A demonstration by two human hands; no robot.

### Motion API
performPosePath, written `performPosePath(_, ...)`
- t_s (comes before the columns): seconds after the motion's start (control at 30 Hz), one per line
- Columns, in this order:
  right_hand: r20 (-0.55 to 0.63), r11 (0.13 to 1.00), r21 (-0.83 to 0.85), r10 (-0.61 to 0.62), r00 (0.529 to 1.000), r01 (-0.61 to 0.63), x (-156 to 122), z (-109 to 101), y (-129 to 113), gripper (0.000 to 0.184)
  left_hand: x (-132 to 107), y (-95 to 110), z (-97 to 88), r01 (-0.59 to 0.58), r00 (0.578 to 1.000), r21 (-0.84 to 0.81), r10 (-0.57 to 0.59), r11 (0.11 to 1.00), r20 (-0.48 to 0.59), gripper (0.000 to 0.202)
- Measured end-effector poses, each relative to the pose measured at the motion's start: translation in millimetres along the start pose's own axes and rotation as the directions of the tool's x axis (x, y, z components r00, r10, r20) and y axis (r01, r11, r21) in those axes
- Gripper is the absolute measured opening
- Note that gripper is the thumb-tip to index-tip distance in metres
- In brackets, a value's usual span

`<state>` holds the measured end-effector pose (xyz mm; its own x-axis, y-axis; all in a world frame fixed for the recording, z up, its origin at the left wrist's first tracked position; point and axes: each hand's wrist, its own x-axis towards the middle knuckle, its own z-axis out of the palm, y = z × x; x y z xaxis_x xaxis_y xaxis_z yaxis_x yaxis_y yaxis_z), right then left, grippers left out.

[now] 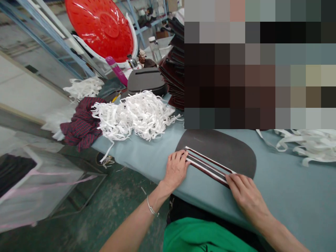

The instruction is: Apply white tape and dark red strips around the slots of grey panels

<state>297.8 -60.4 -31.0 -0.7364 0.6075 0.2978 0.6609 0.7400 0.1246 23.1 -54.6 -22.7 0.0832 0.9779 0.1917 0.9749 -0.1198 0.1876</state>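
A dark grey panel [220, 148] with rounded corners lies flat on the blue-grey cloth of the table. Along its near edge runs a long narrow dark-brown piece [206, 170] with white strips, framing a slot through which the cloth shows. My left hand [177, 168] presses its bent fingers on the left end of this strip piece. At the right end, my right hand [245, 192] has its thumb and fingers closed on the piece, beside the panel's near right corner. The fingers partly hide both ends.
Heaps of white ribbon-like strips [147, 115] lie at the back left and right [312, 141]. A striped cloth [82, 122], a grey panel with a slot [144, 78], stacked dark-brown pieces [173, 70] and a red basket [105, 28] stand beyond. The upper right is pixelated.
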Motion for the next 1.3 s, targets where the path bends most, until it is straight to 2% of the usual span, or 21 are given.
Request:
performPosePath(0.1,0.046,0.995,0.088,0.032,0.998,-0.036,-13,-6,7,0.029,0,1,0.3,-0.015,1.0,0.005,0.015,1.0,0.004,0.038)
performPosePath(0.27,0.074,0.94,0.306,0.135,0.988,-0.151,-14,-3,10,0.023,-1,1,8.8,-0.017,0.999,0.003,0.017,1.0,-0.029,0.038)
performPosePath(0.4,0.03,0.864,0.445,0.249,0.968,-0.236,-17,4,11,0.018,-4,0,16.2,-0.13,0.991,0.002,0.13,0.992,-0.044,0.034)
performPosePath(0.5,0.019,0.801,0.521,0.334,0.943,-0.294,-17,7,12,0.021,-5,7,17.5,-0.199,0.979,-0.024,0.198,0.98,-0.038,0.037)
performPosePath(0.63,-0.011,0.781,0.545,0.372,0.928,-0.307,-15,8,10,0.027,-8,42,16.2,-0.226,0.974,-0.069,0.225,0.972,-0.024,0.032)
performPosePath(0.77,-0.001,0.86,0.435,0.298,0.955,-0.268,-14,7,5,0.028,-17,92,20.7,-0.349,0.935,-0.105,0.354,0.931,0.032,0.036)
performPosePath(0.83,0.018,0.897,0.368,0.257,0.966,-0.246,-15,5,3,0.026,-20,104,23.9,-0.389,0.917,-0.093,0.395,0.917,0.055,0.04)
performPosePath(0.87,0.021,0.909,0.344,0.242,0.97,-0.234,-15,3,3,0.026,-20,104,24.6,-0.39,0.917,-0.075,0.394,0.918,0.064,0.041)
performPosePath(0.93,0.017,0.925,0.319,0.213,0.977,-0.208,-15,1,3,0.026,-18,91,22.6,-0.355,0.931,-0.02,0.356,0.935,0.079,0.044)
performPosePath(1.03,0.001,0.93,0.319,0.191,0.982,-0.181,-14,-1,4,0.027,-10,51,11.7,-0.233,0.971,0.093,0.226,0.968,0.078,0.047)
performPosePath(1.13,0.004,0.93,0.323,0.182,0.983,-0.174,-14,0,6,0.029,-2,16,0.3,-0.19,0.98,0.164,0.178,0.968,0.088,0.046)
performPosePath(1.2,0.014,0.931,0.321,0.177,0.984,-0.172,-14,2,6,0.029,0,6,-2.7,-0.21,0.976,0.18,0.194,0.961,0.101,0.046)
performPosePath(1.3,0.018,0.933,0.318,0.171,0.985,-0.168,-14,3,5,0.029,0,8,-0.5,-0.201,0.978,0.192,0.187,0.96,0.09,0.047)
